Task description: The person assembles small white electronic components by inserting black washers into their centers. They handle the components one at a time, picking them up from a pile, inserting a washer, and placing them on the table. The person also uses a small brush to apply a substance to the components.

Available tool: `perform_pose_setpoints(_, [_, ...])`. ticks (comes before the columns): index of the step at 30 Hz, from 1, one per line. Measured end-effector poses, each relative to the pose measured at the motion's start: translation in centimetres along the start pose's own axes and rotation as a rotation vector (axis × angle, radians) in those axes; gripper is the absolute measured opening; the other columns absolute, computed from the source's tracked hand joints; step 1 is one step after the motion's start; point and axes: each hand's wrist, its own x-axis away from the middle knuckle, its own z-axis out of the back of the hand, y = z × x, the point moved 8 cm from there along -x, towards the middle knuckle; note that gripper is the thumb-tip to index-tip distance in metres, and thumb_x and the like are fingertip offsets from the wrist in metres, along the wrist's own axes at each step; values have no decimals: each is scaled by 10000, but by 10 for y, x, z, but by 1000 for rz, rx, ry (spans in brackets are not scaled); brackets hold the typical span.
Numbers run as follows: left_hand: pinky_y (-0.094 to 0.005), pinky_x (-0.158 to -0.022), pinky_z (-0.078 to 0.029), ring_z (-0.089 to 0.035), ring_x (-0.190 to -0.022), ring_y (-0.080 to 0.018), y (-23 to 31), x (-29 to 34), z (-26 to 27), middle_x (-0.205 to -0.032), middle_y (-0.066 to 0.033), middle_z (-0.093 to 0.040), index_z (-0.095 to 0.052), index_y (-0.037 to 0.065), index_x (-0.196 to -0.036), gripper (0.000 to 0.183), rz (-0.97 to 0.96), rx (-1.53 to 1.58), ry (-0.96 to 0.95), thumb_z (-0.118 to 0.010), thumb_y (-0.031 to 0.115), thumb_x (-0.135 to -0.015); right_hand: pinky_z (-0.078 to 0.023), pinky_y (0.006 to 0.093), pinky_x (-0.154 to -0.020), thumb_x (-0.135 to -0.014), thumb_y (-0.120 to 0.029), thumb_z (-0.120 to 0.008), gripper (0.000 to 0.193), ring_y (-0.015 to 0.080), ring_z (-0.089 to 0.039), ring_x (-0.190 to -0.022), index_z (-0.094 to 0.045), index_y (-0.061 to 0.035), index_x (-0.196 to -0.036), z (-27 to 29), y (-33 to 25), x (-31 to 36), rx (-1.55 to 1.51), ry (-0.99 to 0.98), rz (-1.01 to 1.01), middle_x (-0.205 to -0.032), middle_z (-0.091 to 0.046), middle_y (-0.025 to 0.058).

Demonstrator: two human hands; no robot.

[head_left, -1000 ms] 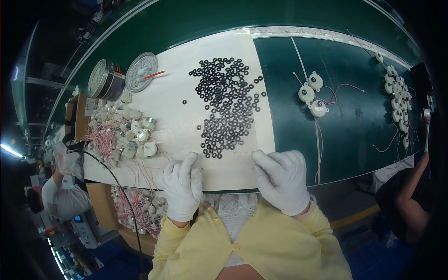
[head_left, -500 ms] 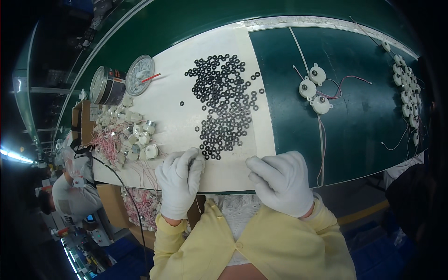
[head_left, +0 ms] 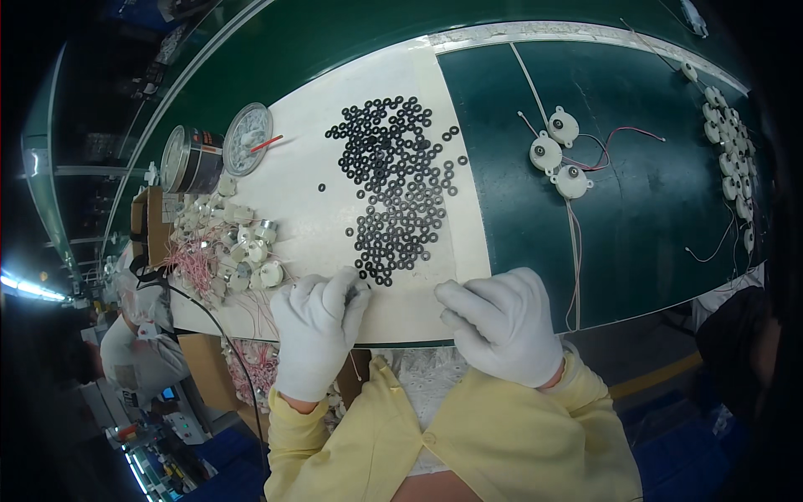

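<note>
My left hand (head_left: 314, 335), in a white glove, is at the near edge of the white sheet. Its fingers are pinched together, and what they may hold is hidden; a thin wire (head_left: 356, 368) hangs below it. Just beyond its fingertips begins a wide scatter of small black rings (head_left: 389, 230). My right hand (head_left: 506, 326), also gloved in white, hovers at the table's near edge to the right of the rings. Its fingers are curled, with thumb and forefinger toward the left hand. Nothing can be made out in its grasp.
Small wired motors (head_left: 242, 243) are heaped at left, beside a tin (head_left: 192, 159) and a dish of pale paste (head_left: 248, 138) with a red stick. Three round white motors (head_left: 562, 125) lie on the green mat (head_left: 652, 226); several more line the far right. A person (head_left: 138, 347) is at lower left.
My left hand has shifted slightly left, its fingers still pinched. My right hand has barely moved. The view has tilted a little.
</note>
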Motion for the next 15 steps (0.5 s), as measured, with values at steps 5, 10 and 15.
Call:
perform_pose_setpoints(5, [-381,-764,-466,-640,-861,-219,5,-1,1,-919,-6,-675,-610,122,-1132,324,12,21,-224,-780,128,-857,-395,389,-676,-746,-92,-768,419,249,-569,-699,-695,-128,-1156,-1,0,1,18,-1,-5,-856,-649,7])
perform_pose_setpoints(10, [-376,-676,-520,-657,-758,-287,-8,1,-16,-900,-59,-694,-607,65,-1094,230,209,274,-426,-733,143,-918,-398,393,-684,-751,-95,-772,412,246,-574,-708,-695,-124,-1155,0,-3,0,36,0,0,-858,-649,4])
perform_pose_setpoints(15, [-317,-593,-510,-619,-628,-181,-29,20,-32,-891,-20,-684,-626,21,-1218,280,399,916,-118,-591,254,-1068,-402,373,-631,-769,-133,-784,433,259,-587,-650,-678,-99,-1188,-4,-4,-3,-33,-33,21,-861,-659,49])
